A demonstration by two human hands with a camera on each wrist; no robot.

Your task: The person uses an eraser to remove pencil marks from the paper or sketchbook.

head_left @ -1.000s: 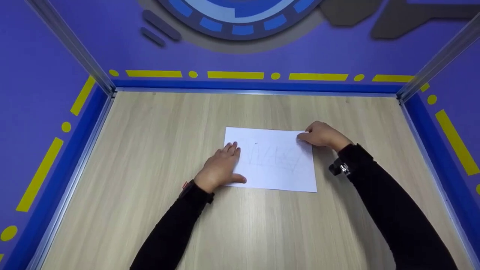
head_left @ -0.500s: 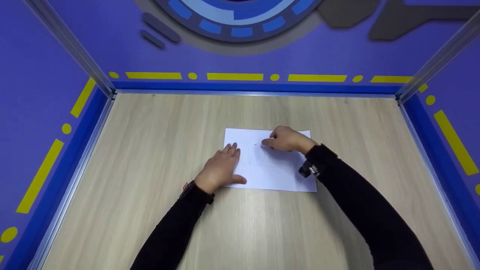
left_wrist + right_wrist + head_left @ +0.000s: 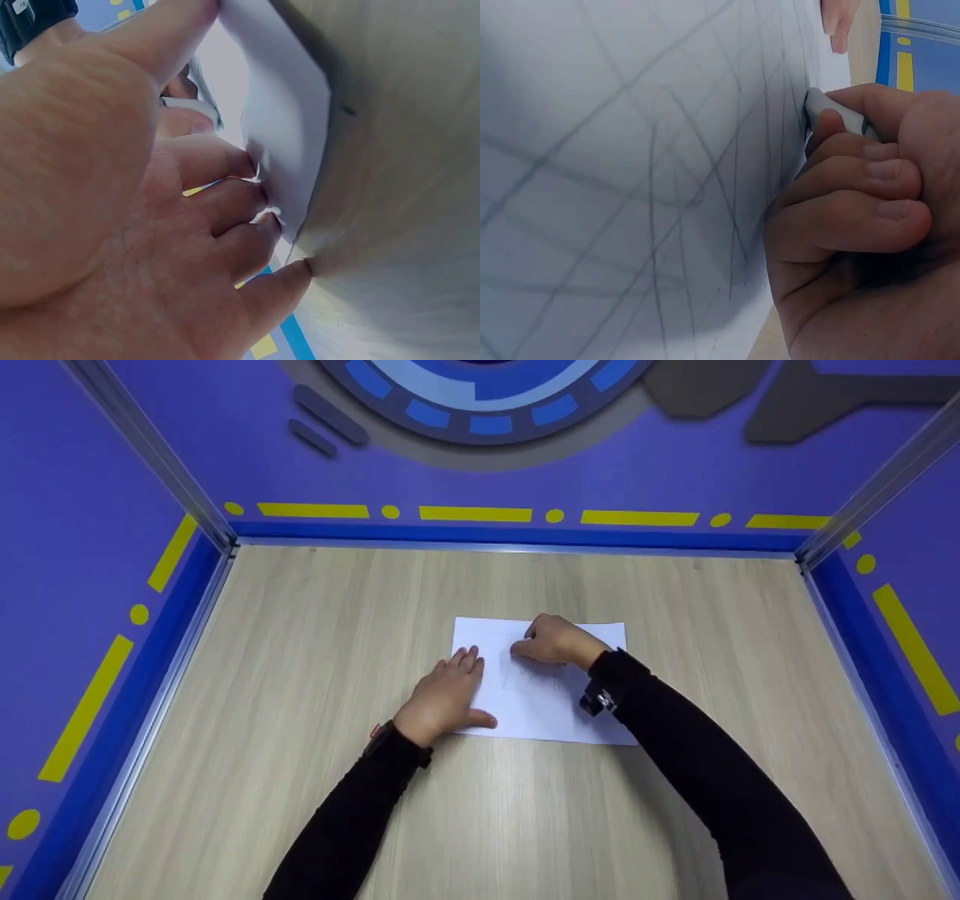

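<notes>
A white sheet of paper [image 3: 555, 724] lies on the wooden table, crossed by grey pencil lines [image 3: 654, 202] that show up close in the right wrist view. My left hand [image 3: 442, 697] rests flat over the sheet's left edge, fingers extended and thumb spread. Over the upper middle of the paper, my right hand [image 3: 553, 641] pinches a small white eraser [image 3: 844, 114] between thumb and index finger. The eraser's greyish, worn tip is right at the paper's surface among the lines. In the head view the fingers hide it.
Blue-purple panels [image 3: 480, 480] with yellow markings enclose the table [image 3: 337, 607] at the back and both sides. Metal rails [image 3: 517, 545] run along the panels' bottom edges. Black sleeves and wrist-worn devices cover both forearms.
My right hand has moved left from the paper's upper right corner to its upper middle, now covering a small dark mark there. My left hand keeps its place on the sheet.
</notes>
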